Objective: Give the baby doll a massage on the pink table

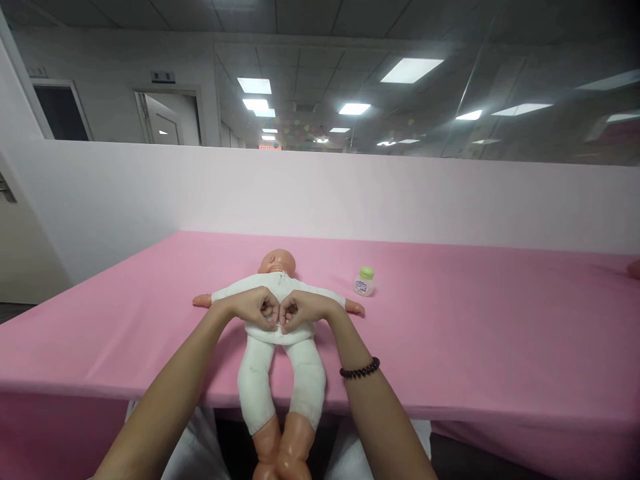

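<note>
Doll (pixel 280 333) in white clothing lies face down on the pink table (pixel 475 333), head away from the person, arms spread, bare feet past the near edge. Left hand (pixel 260 310) and right hand (pixel 300 310) rest side by side on its lower back, knuckles touching, fingers curled in and pinching the cloth. Right wrist wears a dark bead bracelet (pixel 360 369). Near the doll's right-side arm stands a small green-capped bottle (pixel 365 282).

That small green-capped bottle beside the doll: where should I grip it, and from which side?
Grip the bottle around its white body just under the green cap, probably coming from the right hand's side. It stands upright on the pink table, apart from the doll's outstretched arm, with bare cloth around it. Both hands, left hand too, rest curled on the doll's back.
</note>
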The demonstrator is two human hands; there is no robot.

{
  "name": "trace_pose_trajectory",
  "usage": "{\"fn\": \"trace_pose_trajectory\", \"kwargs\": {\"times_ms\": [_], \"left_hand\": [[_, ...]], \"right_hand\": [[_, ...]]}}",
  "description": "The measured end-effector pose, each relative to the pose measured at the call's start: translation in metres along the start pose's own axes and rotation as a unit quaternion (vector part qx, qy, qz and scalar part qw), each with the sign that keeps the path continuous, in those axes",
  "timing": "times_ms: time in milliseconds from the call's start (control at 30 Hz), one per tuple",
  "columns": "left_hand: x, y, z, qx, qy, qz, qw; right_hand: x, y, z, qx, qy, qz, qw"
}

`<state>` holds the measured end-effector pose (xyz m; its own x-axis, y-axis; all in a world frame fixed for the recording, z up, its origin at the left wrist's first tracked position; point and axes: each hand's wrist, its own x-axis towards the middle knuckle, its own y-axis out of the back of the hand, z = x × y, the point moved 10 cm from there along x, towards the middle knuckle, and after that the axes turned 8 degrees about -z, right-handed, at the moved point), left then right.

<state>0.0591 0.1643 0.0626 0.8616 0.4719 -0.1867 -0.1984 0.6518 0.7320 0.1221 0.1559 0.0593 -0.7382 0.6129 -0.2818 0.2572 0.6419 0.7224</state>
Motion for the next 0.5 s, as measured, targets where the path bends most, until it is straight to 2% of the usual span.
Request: {"fn": "trace_pose_trajectory", "kwargs": {"times_ms": [233, 500], "left_hand": [[0.0003, -0.0013, -0.0007, -0.005, 0.006, -0.014, 1.0], [0.0002, -0.0051, 0.0005, 0.015, 0.036, -0.01, 0.999]], "right_hand": [[-0.0049, -0.0027, -0.0077, -0.007, 0.005, -0.026, 1.0], [0.0022, -0.0052, -0.0003, -0.008, -0.023, -0.022, 0.999]]}}
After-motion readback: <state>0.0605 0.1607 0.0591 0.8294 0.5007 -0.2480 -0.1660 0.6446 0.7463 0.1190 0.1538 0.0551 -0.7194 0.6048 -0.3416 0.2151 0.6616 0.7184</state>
